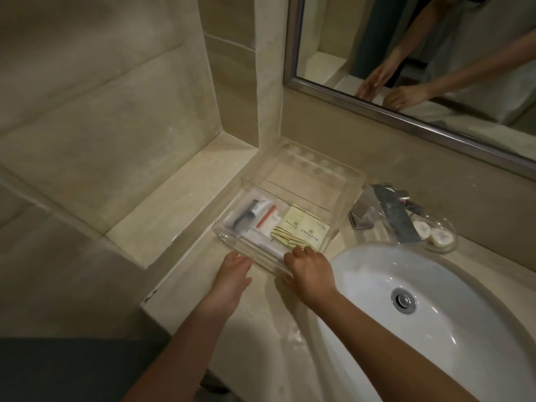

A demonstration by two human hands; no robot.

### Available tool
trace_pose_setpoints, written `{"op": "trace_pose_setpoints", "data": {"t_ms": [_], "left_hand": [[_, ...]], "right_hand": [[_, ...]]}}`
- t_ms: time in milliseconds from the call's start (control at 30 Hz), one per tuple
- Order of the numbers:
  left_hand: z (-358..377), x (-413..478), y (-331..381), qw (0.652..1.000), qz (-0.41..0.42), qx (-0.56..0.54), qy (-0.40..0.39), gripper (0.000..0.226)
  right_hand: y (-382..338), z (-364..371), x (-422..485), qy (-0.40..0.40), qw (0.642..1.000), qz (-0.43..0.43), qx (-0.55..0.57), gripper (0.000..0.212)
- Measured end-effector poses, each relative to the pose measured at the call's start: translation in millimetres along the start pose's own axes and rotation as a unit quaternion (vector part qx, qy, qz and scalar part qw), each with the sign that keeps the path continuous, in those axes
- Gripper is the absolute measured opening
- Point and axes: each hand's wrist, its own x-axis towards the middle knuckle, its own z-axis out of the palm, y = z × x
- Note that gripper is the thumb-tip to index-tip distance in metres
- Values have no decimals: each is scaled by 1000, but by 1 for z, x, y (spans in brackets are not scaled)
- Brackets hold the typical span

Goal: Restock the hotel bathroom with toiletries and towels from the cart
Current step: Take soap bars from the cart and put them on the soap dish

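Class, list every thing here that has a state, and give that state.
Clear acrylic tray: front compartment stocked, rear sections empty.
Left hand: open, fingertips at tray's front edge.
Right hand: grips tray's front edge.
White oval sink: empty.
Chrome faucet: off.
Clear glass dish: holds two round soaps.

One head-worn wide-angle view, steeply down and forward from close above the vanity counter (261, 329) and sink (365, 277).

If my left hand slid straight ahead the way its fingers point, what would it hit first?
Your left hand would likely meet the clear tray at its near rim; the gap looks tiny, though depth is unclear.
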Motion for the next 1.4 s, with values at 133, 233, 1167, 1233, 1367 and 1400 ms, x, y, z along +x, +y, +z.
{"op": "trace_pose_setpoints", "data": {"t_ms": [133,233,1167,1233,1367,1400], "left_hand": [[-1,9,1,1000,-3,-11,-23,44],[0,14,7,998,-3,-42,-36,31],[35,71,16,995,48,14,-84,42],[41,80,22,994,40,10,-103,43],[55,95,32,993,16,-29,-112,45],[58,98,35,993,8,-39,-114,47]], "right_hand": [[-4,4,10,-32,999,5,1,20],[1,4,18,-11,999,27,-12,24],[51,12,54,131,989,56,-38,49],[58,10,61,138,987,79,-37,50],[71,10,75,141,983,111,-48,50],[74,10,78,144,982,112,-49,48]]}}
